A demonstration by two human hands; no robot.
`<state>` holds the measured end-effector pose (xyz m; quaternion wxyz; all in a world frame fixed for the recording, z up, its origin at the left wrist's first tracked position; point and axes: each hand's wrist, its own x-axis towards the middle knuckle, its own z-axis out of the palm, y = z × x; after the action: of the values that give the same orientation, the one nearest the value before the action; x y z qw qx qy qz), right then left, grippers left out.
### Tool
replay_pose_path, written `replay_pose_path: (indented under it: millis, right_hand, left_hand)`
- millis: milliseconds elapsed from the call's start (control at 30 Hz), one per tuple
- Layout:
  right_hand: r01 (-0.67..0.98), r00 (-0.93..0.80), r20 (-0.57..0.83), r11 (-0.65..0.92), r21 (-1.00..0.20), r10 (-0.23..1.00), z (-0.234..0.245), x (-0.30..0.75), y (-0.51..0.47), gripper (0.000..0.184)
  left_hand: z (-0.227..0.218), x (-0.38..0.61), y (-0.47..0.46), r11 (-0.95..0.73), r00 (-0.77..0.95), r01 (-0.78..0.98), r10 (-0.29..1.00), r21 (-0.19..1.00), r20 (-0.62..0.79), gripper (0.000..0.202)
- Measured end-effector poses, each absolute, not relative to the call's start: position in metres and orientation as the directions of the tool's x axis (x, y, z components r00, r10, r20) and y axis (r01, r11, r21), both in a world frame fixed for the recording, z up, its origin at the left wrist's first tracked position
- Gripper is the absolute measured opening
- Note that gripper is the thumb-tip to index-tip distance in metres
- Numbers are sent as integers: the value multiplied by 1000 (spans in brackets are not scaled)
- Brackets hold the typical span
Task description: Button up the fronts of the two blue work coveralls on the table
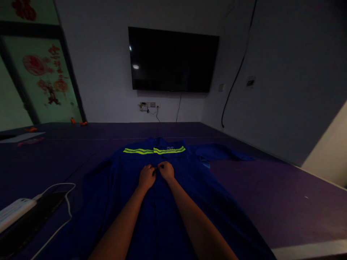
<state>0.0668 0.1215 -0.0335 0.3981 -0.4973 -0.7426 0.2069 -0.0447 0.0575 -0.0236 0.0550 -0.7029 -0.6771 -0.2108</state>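
Note:
A blue work jacket (130, 169) lies spread out in front of me, its collar end away from me. Yellow-green reflective stripes (169, 150) cross its chest. My left hand (148, 177) and my right hand (166, 170) meet at the middle of the front, just below the stripes. The fingers of both are closed in a pinch at the jacket's front edge. A small dark bit shows between the fingertips, too dim to make out. One sleeve (225, 151) stretches out to the right; the other runs down the left side.
To the left, a white power strip (16, 213) or charger with a white cable (70, 206) rests by a dark flat object (40, 213). The floor is purple (260, 195). A television (173, 59) hangs on the far wall, and a black cable (238, 72) runs down the right wall.

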Motion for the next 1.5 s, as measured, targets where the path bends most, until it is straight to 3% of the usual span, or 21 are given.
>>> replay_pose_path:
  millis: [1067,1267,1500]
  right_hand:
    - [594,-194,390,424,-683,900,-33,67,121,17]
    - [583,-241,396,459,-671,886,-34,68,119,16]
    - [491,-435,432,610,-621,790,-35,77,97,32]
  left_hand:
    - [-23,-45,57,-74,-10,973,933,217,360,27]
    - [-23,-46,56,-108,-23,945,920,310,392,23]
    - [-21,-47,43,-130,-145,855,870,502,472,17]
